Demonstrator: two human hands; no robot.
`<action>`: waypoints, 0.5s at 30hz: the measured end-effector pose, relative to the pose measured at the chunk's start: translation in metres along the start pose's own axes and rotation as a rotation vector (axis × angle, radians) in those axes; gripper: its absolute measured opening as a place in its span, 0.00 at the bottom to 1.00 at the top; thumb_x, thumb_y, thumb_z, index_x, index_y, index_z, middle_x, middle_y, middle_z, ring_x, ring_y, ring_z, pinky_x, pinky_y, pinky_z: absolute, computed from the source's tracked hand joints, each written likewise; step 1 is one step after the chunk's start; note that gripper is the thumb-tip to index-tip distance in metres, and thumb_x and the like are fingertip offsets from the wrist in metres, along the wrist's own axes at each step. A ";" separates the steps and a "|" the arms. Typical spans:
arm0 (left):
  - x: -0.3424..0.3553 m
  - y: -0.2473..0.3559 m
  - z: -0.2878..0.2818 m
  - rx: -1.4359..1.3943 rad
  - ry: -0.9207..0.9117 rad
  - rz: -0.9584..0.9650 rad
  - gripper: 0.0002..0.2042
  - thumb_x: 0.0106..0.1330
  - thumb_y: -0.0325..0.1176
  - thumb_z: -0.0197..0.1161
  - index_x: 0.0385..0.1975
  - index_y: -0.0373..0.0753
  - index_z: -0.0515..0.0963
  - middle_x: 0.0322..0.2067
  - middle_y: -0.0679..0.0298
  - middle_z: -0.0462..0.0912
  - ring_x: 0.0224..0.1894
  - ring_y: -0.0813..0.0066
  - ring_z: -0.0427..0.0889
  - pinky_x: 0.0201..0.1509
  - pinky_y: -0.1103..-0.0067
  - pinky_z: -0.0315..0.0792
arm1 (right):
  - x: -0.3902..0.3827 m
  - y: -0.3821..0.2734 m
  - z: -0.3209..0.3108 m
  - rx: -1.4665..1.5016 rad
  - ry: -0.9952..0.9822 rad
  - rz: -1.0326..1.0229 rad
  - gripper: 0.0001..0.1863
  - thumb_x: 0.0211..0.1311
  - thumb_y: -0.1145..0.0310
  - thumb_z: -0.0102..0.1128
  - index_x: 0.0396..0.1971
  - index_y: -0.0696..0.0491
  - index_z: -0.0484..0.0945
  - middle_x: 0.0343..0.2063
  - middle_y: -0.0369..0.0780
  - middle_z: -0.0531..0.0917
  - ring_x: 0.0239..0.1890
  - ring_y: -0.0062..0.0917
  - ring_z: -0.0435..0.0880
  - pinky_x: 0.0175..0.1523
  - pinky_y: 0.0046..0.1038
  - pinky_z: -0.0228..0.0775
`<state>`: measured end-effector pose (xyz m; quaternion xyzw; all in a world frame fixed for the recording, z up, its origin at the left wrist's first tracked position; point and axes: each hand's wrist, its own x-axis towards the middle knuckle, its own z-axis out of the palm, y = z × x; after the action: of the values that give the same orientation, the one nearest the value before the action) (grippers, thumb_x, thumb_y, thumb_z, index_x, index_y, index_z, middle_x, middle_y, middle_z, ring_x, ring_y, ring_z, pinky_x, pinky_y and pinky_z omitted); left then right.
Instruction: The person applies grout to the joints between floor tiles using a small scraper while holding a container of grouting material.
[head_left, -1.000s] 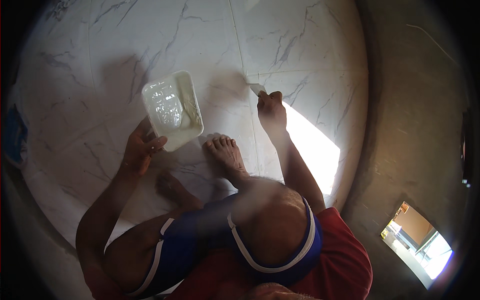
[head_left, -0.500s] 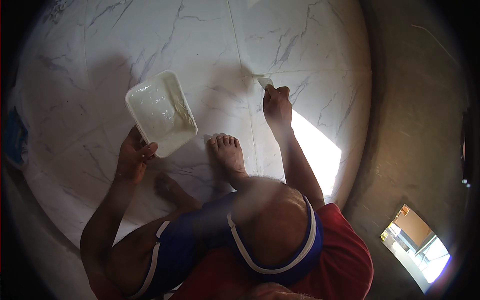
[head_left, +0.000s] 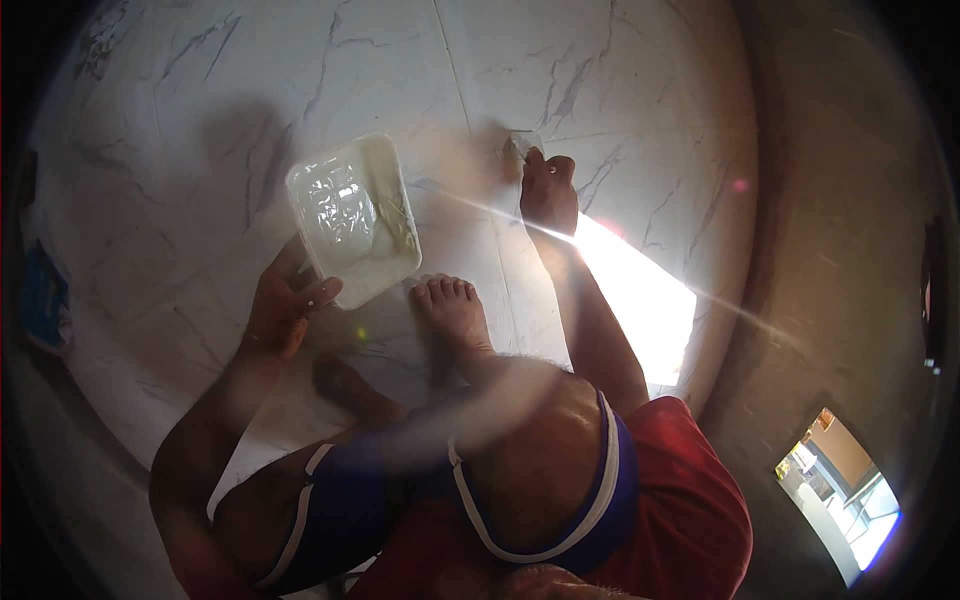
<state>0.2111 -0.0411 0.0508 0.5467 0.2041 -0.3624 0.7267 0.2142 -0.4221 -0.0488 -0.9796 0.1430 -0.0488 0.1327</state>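
Note:
My left hand (head_left: 285,305) grips a white rectangular plastic tub (head_left: 395,205) by its near left corner, thumb over the rim. The tub is held above the floor and tilted so that its inside shows. Wet, glossy whitish paste (head_left: 345,205) lies in it. Farther right, my right hand (head_left: 550,195) is closed round a small pale flat scraper (head_left: 524,143). Its blade is at the tiled floor (head_left: 610,90), close to a joint between tiles. Shadow and glare blur the blade's edge.
My bare foot (head_left: 455,310) stands on the tiles between my arms. A bright sunlit patch (head_left: 640,300) lies beside my right forearm. A blue packet (head_left: 45,300) is at the far left. Along the right runs a grey wall (head_left: 830,250) with a bright opening (head_left: 840,490).
The tub and my left hand have shifted a little to the right. My right hand has moved slightly farther away and left with the scraper. A streak of glare now crosses the view.

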 end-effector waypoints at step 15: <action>0.003 0.021 0.012 0.071 -0.029 -0.078 0.40 0.55 0.26 0.74 0.72 0.37 0.67 0.60 0.60 0.78 0.64 0.67 0.76 0.68 0.69 0.71 | 0.005 0.020 -0.010 -0.014 -0.118 0.035 0.17 0.71 0.69 0.56 0.58 0.49 0.76 0.49 0.53 0.73 0.36 0.50 0.86 0.40 0.44 0.84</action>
<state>0.2282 -0.0504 0.0661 0.5584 0.2018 -0.4051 0.6952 0.2119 -0.4445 -0.0445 -0.9791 0.1522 0.0123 0.1346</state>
